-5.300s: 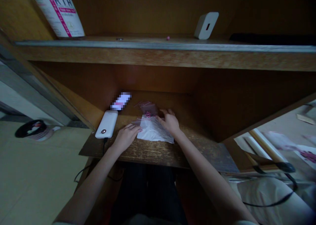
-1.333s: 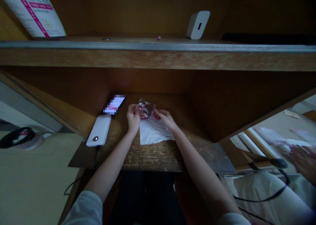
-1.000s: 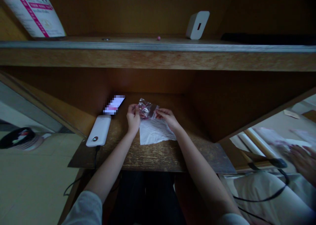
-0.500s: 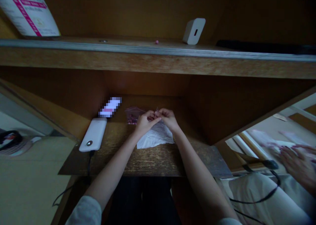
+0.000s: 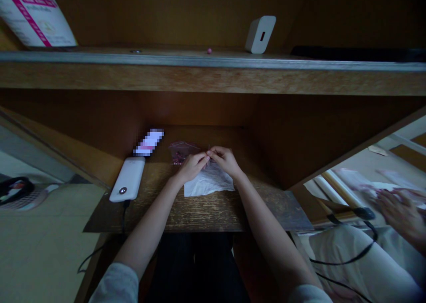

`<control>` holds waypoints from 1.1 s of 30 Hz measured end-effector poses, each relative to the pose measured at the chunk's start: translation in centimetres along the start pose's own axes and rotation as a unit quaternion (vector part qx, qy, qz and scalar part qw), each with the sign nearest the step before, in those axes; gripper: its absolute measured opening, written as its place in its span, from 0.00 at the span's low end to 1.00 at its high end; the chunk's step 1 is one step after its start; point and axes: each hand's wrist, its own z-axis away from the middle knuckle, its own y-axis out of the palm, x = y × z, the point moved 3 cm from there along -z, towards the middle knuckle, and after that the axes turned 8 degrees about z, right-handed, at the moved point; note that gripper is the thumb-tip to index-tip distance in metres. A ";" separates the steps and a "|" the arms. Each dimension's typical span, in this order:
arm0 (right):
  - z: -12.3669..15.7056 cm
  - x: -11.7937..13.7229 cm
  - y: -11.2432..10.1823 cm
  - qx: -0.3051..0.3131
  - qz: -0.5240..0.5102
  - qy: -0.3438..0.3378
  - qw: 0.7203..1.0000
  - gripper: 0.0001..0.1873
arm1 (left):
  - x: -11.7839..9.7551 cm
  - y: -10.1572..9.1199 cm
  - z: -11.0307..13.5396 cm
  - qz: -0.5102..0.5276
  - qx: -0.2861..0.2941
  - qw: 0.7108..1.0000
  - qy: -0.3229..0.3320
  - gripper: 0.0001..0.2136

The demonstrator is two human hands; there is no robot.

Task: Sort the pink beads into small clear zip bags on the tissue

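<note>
At the far edge of the tissue [image 5: 208, 185], left hand [image 5: 195, 165] and right hand [image 5: 228, 161] pinch fingertips closed on a barely visible plastic piece [image 5: 209, 163], probably best gripped lightly, the bag [image 5: 179, 154] lying left.

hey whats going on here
A person's left hand and right hand meet at the fingertips above a crumpled white sheet, seemingly pinching something too small to make out. A clear bag with small pinkish bits lies just beyond the left hand. The power bank and phone lie farther left. At the right edge, another person's hand is over a separate surface.
</note>
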 end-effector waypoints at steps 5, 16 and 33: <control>0.1 0.6 0.2 -0.005 -0.058 0.009 0.998 0.22 | -0.3 0.4 -0.4 0.136 -0.004 0.991 -0.008 0.18; 0.1 1.9 0.0 -0.015 0.197 -0.014 0.980 0.17 | -1.1 -0.5 0.1 -0.297 -0.124 0.946 -0.027 0.14; -2.0 6.1 -2.7 0.125 0.337 -0.052 0.932 0.13 | -2.7 -0.9 0.2 -0.245 -0.132 0.959 -0.049 0.11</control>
